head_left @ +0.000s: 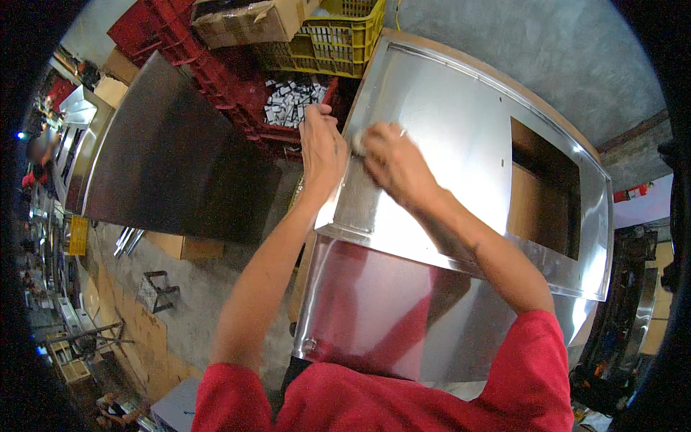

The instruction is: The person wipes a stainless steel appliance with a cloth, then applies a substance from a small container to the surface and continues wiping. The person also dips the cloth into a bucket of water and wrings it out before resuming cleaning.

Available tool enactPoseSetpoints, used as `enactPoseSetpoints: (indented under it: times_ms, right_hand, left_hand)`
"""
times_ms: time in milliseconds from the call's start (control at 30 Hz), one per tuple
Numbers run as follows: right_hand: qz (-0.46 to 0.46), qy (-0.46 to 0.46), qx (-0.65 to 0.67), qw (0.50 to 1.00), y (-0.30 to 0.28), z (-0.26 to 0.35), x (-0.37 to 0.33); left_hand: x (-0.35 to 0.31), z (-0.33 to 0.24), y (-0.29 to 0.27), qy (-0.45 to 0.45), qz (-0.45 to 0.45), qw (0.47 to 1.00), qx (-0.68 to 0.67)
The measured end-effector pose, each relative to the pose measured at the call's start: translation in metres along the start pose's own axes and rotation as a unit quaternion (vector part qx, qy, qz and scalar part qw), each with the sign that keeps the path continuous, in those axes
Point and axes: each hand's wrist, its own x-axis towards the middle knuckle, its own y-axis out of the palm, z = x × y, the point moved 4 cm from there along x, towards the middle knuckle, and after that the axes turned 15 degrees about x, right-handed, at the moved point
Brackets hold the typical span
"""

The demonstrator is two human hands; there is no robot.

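Right hand (396,160) grips a pale piece (358,143) at the left of the panel (453,137); best press evenly. Left hand (323,153): grip unclear.

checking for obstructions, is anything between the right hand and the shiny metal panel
Only a small, blurred pale object in the right hand, by the left edge of the shiny metal panel; nothing else visible stands between.

At the upper left, a yellow crate (345,24) and a cardboard box (248,27) lie near a red crate (278,132) of small white-and-black pieces (288,106), with a small stool (147,292) on the floor (205,281) below.
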Motion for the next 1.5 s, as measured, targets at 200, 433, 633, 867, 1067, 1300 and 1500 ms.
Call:
enactPoseSetpoints:
  times_ms: [200, 433, 633, 867, 1067, 1300, 1500]
  right_hand:
    - [0.179, -0.101, 0.098, 0.974, 0.012, 0.055, -0.041]
    - [0.135, -0.071, -0.043, 0.987, -0.037, -0.054, 0.035]
    - [0.052, -0.018, -0.108, 0.993, -0.07, -0.147, 0.095]
    - [-0.055, 0.0, -0.171, 0.984, -0.079, -0.209, 0.143]
    - [-0.008, 0.029, -0.183, 0.983, -0.078, -0.22, 0.153]
    - [-0.115, 0.057, -0.144, 0.981, -0.135, -0.234, 0.186]
    - [-0.098, 0.004, -0.026, 0.995, -0.114, -0.276, 0.199]
  left_hand:
    - [0.005, 0.005, 0.017, -0.048, 0.035, 0.996, -0.073]
    - [0.001, -0.003, 0.012, -0.056, 0.047, 0.997, -0.029]
    - [0.004, -0.013, 0.008, -0.022, 0.048, 0.998, 0.018]
    - [0.011, -0.019, 0.006, -0.008, 0.065, 0.997, 0.04]
    - [0.009, -0.018, 0.005, -0.029, 0.088, 0.994, 0.059]
    - [0.013, -0.025, -0.001, -0.054, 0.109, 0.989, 0.088]
    - [0.012, -0.027, 0.003, -0.021, 0.097, 0.99, 0.102]
